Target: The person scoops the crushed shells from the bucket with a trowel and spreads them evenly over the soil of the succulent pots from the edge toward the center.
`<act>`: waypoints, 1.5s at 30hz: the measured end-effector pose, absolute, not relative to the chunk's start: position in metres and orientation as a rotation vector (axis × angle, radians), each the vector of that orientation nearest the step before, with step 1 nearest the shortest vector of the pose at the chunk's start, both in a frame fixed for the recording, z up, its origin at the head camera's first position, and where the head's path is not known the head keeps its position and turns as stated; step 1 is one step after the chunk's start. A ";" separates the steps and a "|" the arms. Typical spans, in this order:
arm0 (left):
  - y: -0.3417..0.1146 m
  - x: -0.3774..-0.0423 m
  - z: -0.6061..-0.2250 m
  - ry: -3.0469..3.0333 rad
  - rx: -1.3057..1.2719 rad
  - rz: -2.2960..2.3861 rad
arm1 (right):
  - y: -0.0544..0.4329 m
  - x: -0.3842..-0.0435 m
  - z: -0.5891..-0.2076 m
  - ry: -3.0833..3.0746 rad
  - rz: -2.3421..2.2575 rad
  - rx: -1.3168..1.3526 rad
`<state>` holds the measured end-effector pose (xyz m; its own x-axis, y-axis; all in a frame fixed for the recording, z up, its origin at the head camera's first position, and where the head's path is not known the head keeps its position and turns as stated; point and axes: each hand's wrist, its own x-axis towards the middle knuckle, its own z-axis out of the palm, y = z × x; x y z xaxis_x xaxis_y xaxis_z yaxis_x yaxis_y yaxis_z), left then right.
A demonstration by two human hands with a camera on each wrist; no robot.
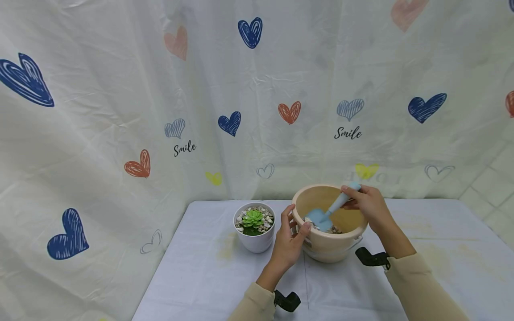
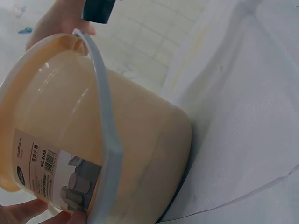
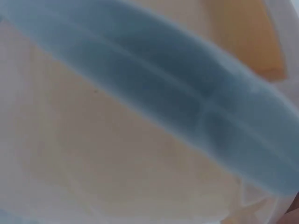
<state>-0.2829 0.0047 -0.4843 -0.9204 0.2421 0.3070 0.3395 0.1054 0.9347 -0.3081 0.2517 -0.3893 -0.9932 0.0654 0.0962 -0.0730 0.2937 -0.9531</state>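
A peach-coloured bucket (image 1: 331,250) stands on the table, its grey-blue carrying handle (image 2: 103,112) hanging down the side. My left hand (image 1: 288,245) holds the rim on the left, thumb over the edge and fingers round the outside. In my right hand (image 1: 368,204) is the handle of a light blue toy shovel (image 1: 338,203), tilted down into the bucket. The shovel's blade rests low inside, among small pebbles (image 1: 335,230). A printed label (image 2: 56,170) shows on the bucket's wall. In the right wrist view the carrying handle (image 3: 177,88) crosses close up and hides much.
Left of the bucket stands a white pot (image 1: 256,243) with a green succulent (image 1: 253,218) and pebbles. A white cloth covers the table (image 1: 201,267). Behind hangs a white curtain (image 1: 225,80) printed with hearts. Tiled floor (image 1: 491,187) shows at the right.
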 end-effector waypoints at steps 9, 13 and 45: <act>0.006 -0.280 -0.484 -2.280 -0.583 -1.989 | 0.254 -0.305 -0.387 -2.178 1.999 -0.143; 0.006 -0.280 -0.485 -2.279 -0.582 -1.996 | 0.258 -0.301 -0.389 -2.070 2.073 -0.200; -0.076 -0.279 -0.431 -2.203 -0.435 -1.362 | 0.273 -0.288 -0.389 -1.488 2.457 -0.162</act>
